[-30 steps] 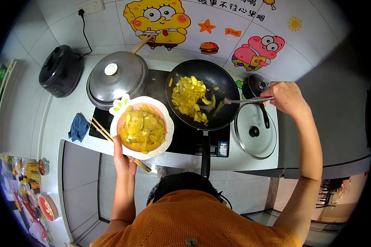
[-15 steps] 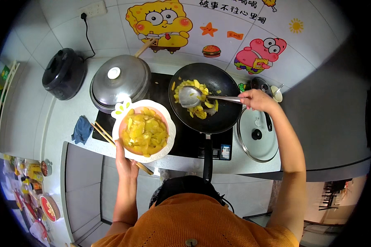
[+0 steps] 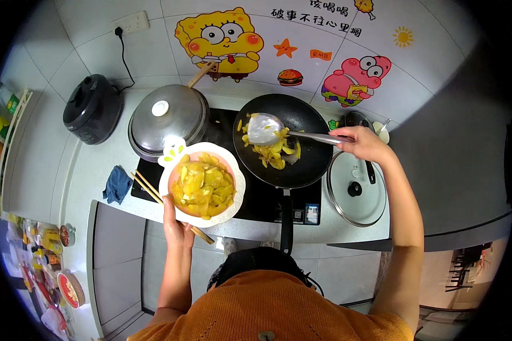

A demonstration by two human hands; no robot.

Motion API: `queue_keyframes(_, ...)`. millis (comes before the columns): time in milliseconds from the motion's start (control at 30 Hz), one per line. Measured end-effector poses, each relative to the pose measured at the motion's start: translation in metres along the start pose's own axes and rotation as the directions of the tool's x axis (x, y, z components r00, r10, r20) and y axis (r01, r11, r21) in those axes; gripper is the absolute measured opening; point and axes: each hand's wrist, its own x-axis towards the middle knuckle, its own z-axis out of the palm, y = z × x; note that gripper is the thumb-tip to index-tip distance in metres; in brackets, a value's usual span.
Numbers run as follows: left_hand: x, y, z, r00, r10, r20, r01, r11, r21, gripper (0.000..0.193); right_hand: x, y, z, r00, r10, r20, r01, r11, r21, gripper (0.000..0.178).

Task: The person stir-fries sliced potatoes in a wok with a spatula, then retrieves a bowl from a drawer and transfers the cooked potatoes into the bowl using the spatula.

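Note:
My left hand (image 3: 177,232) is closed on the near rim of a white scalloped plate (image 3: 238,196) with a pink inner face. Glossy yellow-green slices (image 3: 203,187) are heaped on it, perhaps potato or pepper; I cannot tell. A pair of wooden chopsticks (image 3: 148,186) runs under the plate through the same hand. In my right hand (image 3: 363,143) is the handle of a metal spatula (image 3: 264,129). Its broad blade sits over the left part of a black wok (image 3: 301,113), above more yellow slices (image 3: 279,154). The blade hides part of that food.
Behind the plate stands a lidded steel pan (image 3: 173,113). A glass lid (image 3: 355,190) lies right of the wok, whose handle (image 3: 287,221) points toward me over the cooktop (image 3: 256,209). A dark rice cooker (image 3: 93,111) and a blue cloth (image 3: 117,184) are at left.
The spatula blade has tilted, showing a brighter face, and its handle has shifted slightly right with my right hand. The plate stays over the cooktop's left side; the whole view has shifted a little.

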Motion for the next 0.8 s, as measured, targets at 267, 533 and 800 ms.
queue_keyframes(267,-0.007,0.002,0.002,0.999,0.01,-0.046,-0.01,1.0,0.004,0.05,0.027,-0.061,-0.001,0.995,-0.086,-0.04,0.06,0.896,-0.441,0.027)
queue_keyframes(533,-0.012,0.001,-0.004,0.998,0.041,-0.052,-0.04,0.999,0.01,0.049,0.061,-0.04,-0.002,0.996,-0.07,-0.053,0.041,0.906,-0.422,0.025)
queue_keyframes(800,-0.015,0.004,-0.003,0.997,0.015,-0.077,-0.014,1.0,0.014,0.049,0.044,0.035,0.02,0.975,0.212,-0.063,-0.217,0.972,-0.086,0.027)
